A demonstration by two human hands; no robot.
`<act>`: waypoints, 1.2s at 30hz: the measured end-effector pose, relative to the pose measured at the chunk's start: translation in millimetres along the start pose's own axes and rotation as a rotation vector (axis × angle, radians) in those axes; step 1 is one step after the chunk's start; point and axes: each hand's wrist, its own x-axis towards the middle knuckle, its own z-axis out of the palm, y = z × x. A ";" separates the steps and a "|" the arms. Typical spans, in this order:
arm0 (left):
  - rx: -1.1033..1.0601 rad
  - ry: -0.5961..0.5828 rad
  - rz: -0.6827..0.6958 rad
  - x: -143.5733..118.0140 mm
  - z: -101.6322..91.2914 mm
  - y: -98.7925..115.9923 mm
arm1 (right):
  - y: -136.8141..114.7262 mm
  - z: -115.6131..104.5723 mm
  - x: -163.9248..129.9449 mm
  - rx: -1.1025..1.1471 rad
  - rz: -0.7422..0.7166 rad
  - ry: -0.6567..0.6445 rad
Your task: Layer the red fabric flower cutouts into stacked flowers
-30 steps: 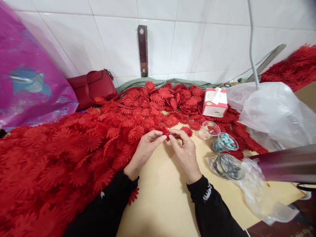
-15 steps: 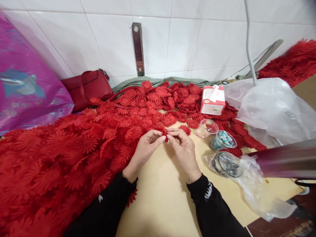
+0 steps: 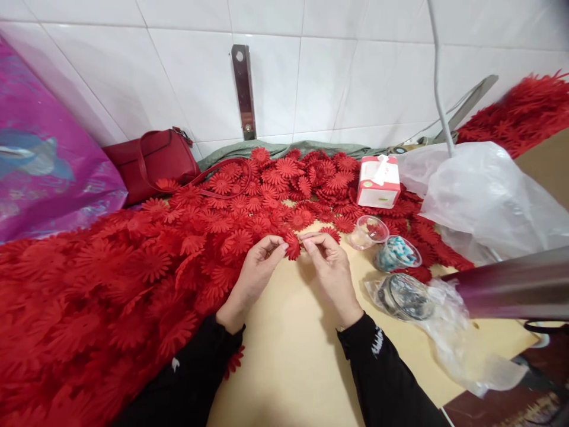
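Over the pale tabletop [image 3: 275, 356], a red flower [image 3: 293, 247] with narrow petals is pinched at its edge between the thumb and forefinger of my left hand [image 3: 253, 276]. Just to the right of it, my right hand [image 3: 334, 273] has its thumb and fingertips pressed together; something thin and tiny seems to be between them, too small to name. A heap of similar red flowers [image 3: 151, 264] spreads to the left and behind both hands.
To the right stand a clear plastic cup [image 3: 368, 231], a cup of blue-and-white bits [image 3: 397, 254], a round container [image 3: 405, 296] on crumpled plastic and a shiny purplish cylinder [image 3: 511, 284]. Behind are a tissue box [image 3: 377, 193], a red handbag [image 3: 164, 160] and a tiled wall [image 3: 191, 77].
The flower, mostly covered by my fingers before, now faces up with its petals in view. My fingertips have moved a little apart. The whole view has shifted slightly.
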 end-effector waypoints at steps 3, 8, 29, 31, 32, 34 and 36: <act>-0.015 0.010 -0.003 0.6 -0.6 -2.5 | 0.1 -2.6 2.0 -0.001 0.010 0.005; 0.030 0.003 0.002 -0.5 0.6 2.0 | -4.7 3.0 -1.6 -0.113 -0.107 0.001; -0.015 0.050 -0.021 -1.6 2.5 0.1 | 13.1 2.5 4.1 0.551 0.225 0.246; -0.012 0.102 0.029 -0.4 2.8 -1.7 | 16.1 0.6 4.6 0.547 0.223 0.245; -0.012 0.121 0.060 -0.2 3.0 -2.0 | 17.3 -0.1 4.8 0.532 0.218 0.242; -0.014 0.121 0.091 -0.6 2.5 -1.4 | 18.5 -1.3 5.4 0.492 0.202 0.254; -0.016 0.082 0.068 -1.8 0.9 0.3 | 17.7 -3.5 6.9 0.481 0.168 0.305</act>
